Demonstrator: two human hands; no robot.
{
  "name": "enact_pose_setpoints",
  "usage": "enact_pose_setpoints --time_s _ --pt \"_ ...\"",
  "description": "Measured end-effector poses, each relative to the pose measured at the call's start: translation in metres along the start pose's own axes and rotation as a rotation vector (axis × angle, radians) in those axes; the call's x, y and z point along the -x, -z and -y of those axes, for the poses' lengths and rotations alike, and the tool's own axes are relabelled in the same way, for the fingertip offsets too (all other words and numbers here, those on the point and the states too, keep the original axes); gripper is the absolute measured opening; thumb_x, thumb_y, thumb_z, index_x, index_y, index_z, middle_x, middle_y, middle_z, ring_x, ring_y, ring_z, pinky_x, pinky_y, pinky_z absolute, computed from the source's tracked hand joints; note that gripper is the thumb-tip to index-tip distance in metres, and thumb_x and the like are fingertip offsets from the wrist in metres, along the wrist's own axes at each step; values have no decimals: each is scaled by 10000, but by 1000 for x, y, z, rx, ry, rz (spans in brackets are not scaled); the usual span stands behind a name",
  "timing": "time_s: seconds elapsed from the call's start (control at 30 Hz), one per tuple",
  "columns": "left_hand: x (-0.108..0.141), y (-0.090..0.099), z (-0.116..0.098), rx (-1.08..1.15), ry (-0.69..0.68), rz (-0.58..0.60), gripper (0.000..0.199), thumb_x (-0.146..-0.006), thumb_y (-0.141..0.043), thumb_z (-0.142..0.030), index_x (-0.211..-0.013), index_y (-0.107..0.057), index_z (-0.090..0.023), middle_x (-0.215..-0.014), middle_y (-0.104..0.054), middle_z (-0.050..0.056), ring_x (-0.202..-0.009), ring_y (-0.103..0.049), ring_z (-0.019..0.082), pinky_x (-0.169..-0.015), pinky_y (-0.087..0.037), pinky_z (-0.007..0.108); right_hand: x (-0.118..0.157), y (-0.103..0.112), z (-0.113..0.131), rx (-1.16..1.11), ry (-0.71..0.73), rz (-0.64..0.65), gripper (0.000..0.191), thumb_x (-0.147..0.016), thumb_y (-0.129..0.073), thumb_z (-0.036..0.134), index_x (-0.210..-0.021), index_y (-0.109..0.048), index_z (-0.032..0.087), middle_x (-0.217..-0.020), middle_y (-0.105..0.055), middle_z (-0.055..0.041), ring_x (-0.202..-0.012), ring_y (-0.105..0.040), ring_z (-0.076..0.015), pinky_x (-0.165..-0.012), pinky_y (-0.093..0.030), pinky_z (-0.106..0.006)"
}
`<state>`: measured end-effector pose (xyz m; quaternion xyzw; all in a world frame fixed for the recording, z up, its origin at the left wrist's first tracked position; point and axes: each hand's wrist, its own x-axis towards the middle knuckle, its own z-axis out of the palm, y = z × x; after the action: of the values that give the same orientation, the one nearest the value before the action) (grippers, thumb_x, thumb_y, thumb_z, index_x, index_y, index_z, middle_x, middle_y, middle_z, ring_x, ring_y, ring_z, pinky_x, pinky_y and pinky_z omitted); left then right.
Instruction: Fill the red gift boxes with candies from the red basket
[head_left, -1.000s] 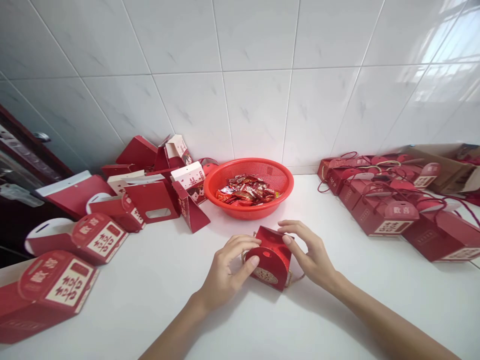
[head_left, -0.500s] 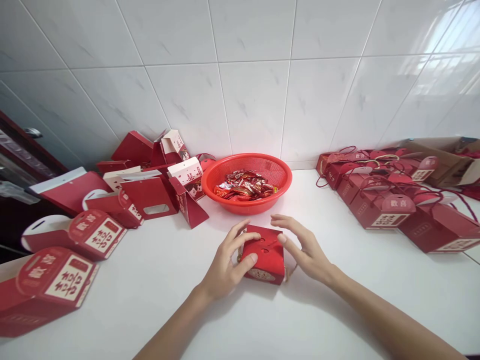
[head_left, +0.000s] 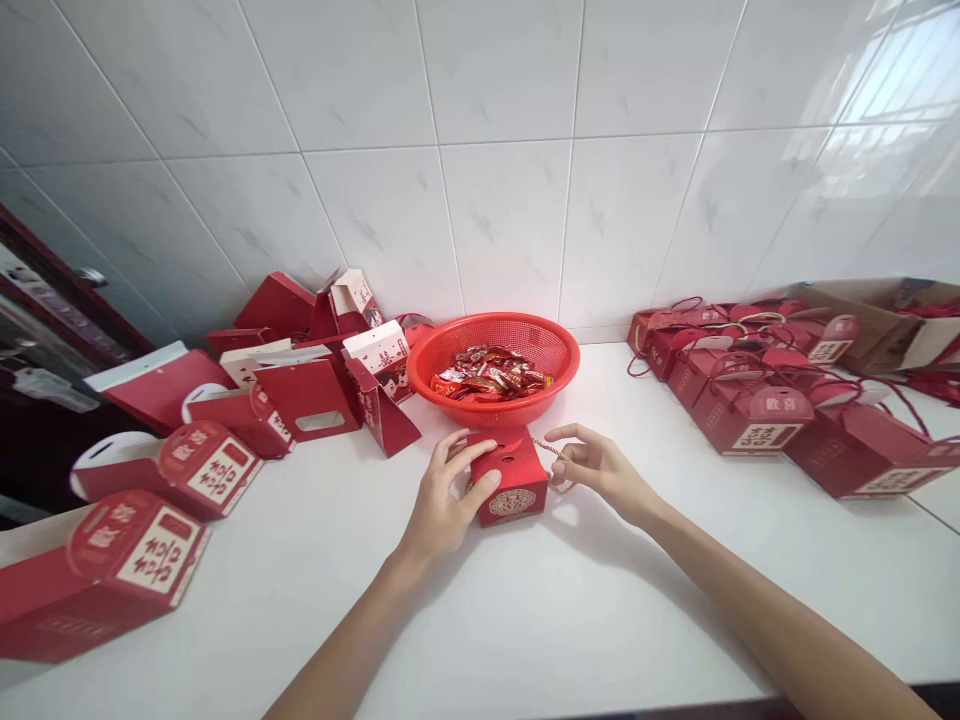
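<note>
A small red gift box [head_left: 513,497] with a round gold pattern on its front stands on the white tabletop. My left hand [head_left: 450,500] lies over its left side and top, fingers and thumb resting on the lid beside a hole; part of the box is hidden under it. To the right of the box, my right hand [head_left: 601,470] is closed in a pinch on a twisted gold cord [head_left: 549,448], which runs to the box's right side. Just behind the box sits a red plastic basket [head_left: 427,385] of wrapped candies [head_left: 491,372].
Open red boxes [head_left: 307,390] crowd the left back, with larger red boxes [head_left: 161,548] nearer the left front. On the right stand several closed red boxes with cord handles [head_left: 757,415], beside a cardboard box [head_left: 859,325]. A tiled wall [head_left: 502,220] rises behind.
My right hand has gone from hovering open by the box's right edge to pinching the cord and lifting it. The box is turned slightly, its patterned front now showing more.
</note>
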<state>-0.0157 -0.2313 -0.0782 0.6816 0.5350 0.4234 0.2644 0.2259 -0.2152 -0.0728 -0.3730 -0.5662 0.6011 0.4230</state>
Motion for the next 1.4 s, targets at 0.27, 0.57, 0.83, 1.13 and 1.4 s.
enact_pose_setpoints --time_s 0.27,0.57,0.83,1.13,1.4 --pt "2 -3 0 -43 12 -42 436 -849 -620 -539 -1192 -721 -289 -1346 -491 96 -1261 -517 298 -1030 -496 457 2 3 12 -64 228 -54 302 -762 -797 345 -1013 -677 227 -818 -698 -25 -761 -629 -160 -732 -529 -338" --pt "-2 -2 -3 189 47 -101 386 -767 -699 -419 -1110 -743 -246 -1229 -562 79 -700 -571 116 -799 -563 353 5 -1 9 88 341 -17 246 -833 -726 386 -1017 -704 225 -1036 -712 -83 -825 -628 -177 -692 -546 -329" --pt "-3 -3 -5 193 58 -103 320 -751 -703 -394 -1005 -775 -213 -1285 -579 104 -783 -616 158 -792 -564 371 8 -9 1 484 430 59 263 -921 -592 356 -1129 -684 223 -904 -699 -43 -701 -554 -140 -713 -494 -309" --pt "-2 -3 -5 128 48 -109 330 -752 -678 -418 -994 -785 -219 -1276 -593 113 -1048 -627 262 -782 -568 369 6 -11 -4 467 423 45 281 -916 -594 372 -1137 -682 224 -955 -712 -54 -713 -588 -145 -721 -508 -312" --pt "-4 -3 -3 116 39 -91 342 -754 -675 -429 -1007 -785 -227 -1260 -610 101 -906 -652 215 -782 -576 370 4 -11 -5 452 408 29 275 -909 -604 369 -1111 -689 204 -911 -716 -54 -692 -581 -139 -712 -506 -310"
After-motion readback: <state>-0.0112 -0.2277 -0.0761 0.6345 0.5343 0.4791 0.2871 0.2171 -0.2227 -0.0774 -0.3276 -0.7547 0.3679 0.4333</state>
